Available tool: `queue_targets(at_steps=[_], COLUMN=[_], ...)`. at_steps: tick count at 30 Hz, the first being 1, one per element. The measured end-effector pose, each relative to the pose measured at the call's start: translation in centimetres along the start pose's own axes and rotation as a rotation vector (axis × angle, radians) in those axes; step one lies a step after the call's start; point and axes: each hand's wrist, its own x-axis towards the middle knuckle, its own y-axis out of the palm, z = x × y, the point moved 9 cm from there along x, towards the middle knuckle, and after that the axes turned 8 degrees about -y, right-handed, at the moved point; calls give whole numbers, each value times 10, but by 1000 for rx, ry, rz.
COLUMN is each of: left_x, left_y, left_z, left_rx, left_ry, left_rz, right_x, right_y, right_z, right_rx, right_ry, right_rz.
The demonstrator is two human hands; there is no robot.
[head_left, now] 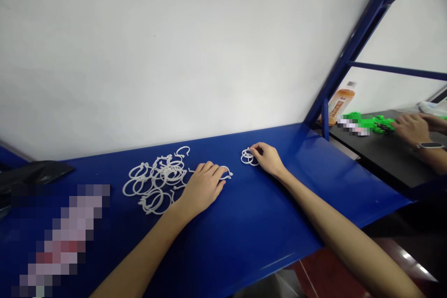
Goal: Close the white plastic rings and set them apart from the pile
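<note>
My left hand (204, 186) rests palm down on the blue table, its fingers laid out and the thumb apart. A white open ring clip (229, 177) shows partly from under its fingertips; the rest is hidden. Left of that hand spreads a loose pile of white ring clips (164, 172), overlapping one another. Farther right, my right hand (267, 157) is closed, thumb and forefinger pinched at the edge of a white ring clip (246, 157). At least one more clip overlaps it in this small group, lying on the tabletop.
The blue table (237, 228) meets a white wall (174, 56) behind. Black plastic (38, 172) and a blurred-out strip (66, 237) lie at left. Blue frame posts (349, 51) rise at right. Beyond them are a bottle (340, 104), green pieces (380, 123) and another person's hands (414, 129).
</note>
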Motion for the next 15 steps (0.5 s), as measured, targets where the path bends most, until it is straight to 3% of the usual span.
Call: queue_targets(at_steps=[9,13,15], left_x=[-2,0,0], left_y=[1,-9,-19], left_z=[-5,-7,-6], left_rx=[13,-68,-173], left_ry=[28,21,-15], left_rz=[32,-33,-102], right_x=[1,-4,-12], right_y=[-8,-26,-27], right_z=[5,37,62], right_rx=[-53,-114,-37], right_ry=[-50,-189,-277], right_rz=[-49,-160,-126])
